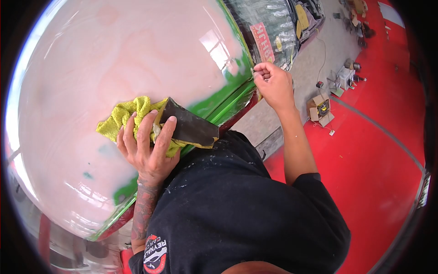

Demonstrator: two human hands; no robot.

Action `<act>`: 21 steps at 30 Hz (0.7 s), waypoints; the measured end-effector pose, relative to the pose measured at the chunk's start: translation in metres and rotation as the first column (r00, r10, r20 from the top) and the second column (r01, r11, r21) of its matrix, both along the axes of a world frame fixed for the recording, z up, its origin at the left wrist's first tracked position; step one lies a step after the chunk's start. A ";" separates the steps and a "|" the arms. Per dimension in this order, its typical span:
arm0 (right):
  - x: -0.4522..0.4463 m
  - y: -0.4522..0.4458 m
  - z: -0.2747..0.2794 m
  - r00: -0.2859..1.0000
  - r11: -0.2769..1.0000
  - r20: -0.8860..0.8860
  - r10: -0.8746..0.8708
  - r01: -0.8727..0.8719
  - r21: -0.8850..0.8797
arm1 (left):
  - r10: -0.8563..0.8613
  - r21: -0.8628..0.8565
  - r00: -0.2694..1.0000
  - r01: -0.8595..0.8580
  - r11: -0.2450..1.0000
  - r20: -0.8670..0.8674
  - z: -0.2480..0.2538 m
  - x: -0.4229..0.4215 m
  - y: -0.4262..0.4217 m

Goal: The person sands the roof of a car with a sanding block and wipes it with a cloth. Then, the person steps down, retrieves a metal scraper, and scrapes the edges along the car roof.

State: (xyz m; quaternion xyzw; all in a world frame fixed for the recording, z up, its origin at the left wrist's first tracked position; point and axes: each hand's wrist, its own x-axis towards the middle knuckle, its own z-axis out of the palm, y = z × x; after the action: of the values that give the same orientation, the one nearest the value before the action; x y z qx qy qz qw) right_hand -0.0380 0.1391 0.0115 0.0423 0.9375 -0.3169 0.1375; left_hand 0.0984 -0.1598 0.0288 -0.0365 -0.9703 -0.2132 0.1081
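A: Report the head view. Where was the left hand (148,144), and what did it hold?

B: It lay over the near part of the primed car body panel (137,68). Its fingers were spread and bent over a bunched yellow-green cloth (119,121), holding it. A dark abrasive sheet (189,125) projected from the cloth toward the torso; the index fingertip met its edge.

A: Why were both items under one hand?

B: In my judgement, to stop them sliding off the curved surface and to leave the other hand free. A small pale object showed between the fingers; I could not identify it.

A: State the position of the right hand (276,86).

B: At the panel's edge, beside the film-covered glass (239,13) and below the red sticker (262,41). The fingers were curled, thumb and index tips near each other. I could not tell whether anything was pinched there. The placement suggested fine work along that border.

A: And the surroundings?

B: The green strip (221,98) bordered the pale primer. The black T-shirt (228,196) came close to the panel, presumably for reach. An open cardboard box (314,114) stood on the red floor (356,178), well apart from both hands.
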 end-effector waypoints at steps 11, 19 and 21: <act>0.000 -0.001 -0.004 0.960 0.939 -0.109 0.257 -0.221 0.262 | -0.023 -0.013 0.999 0.023 1.000 -0.035 -0.001 -0.001 0.001; -0.002 -0.008 -0.004 0.976 0.937 -0.068 0.205 -0.176 0.301 | -0.013 -0.024 1.000 0.013 1.000 -0.009 0.001 -0.001 0.000; -0.002 -0.008 -0.005 0.982 0.952 -0.064 0.175 -0.153 0.264 | -0.014 -0.025 1.000 0.013 1.000 -0.012 0.001 -0.001 0.000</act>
State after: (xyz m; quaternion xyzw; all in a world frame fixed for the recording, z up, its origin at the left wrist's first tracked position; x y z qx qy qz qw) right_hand -0.0398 0.1308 0.0068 -0.0321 0.9760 -0.1814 0.1158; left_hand 0.0970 -0.1599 0.0297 -0.0457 -0.9719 -0.2016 0.1122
